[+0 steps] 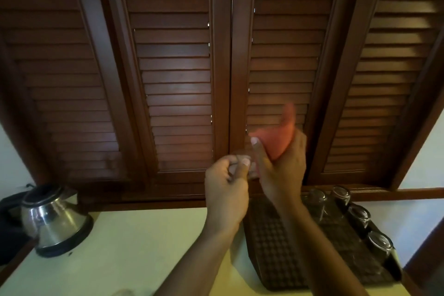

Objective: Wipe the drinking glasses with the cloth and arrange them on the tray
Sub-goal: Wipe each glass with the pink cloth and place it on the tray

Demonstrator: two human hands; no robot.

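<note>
Both hands are raised in front of the wooden shutters. My left hand (pixel 227 185) grips a clear drinking glass (pixel 247 163), which is blurred and mostly hidden by my fingers. My right hand (pixel 280 166) holds a bunched red cloth (pixel 278 140) against the glass's end. Below, a dark woven tray (pixel 276 247) lies on the pale table at the right. Several glasses stand upside down along its far and right edges, among them one at the back (pixel 317 202) and one near the front right corner (pixel 380 244).
A steel electric kettle (pixel 54 220) with a black base stands at the table's left end. Dark louvred shutters (pixel 177 67) fill the wall behind. The pale table top (pixel 134 252) stretches between kettle and tray.
</note>
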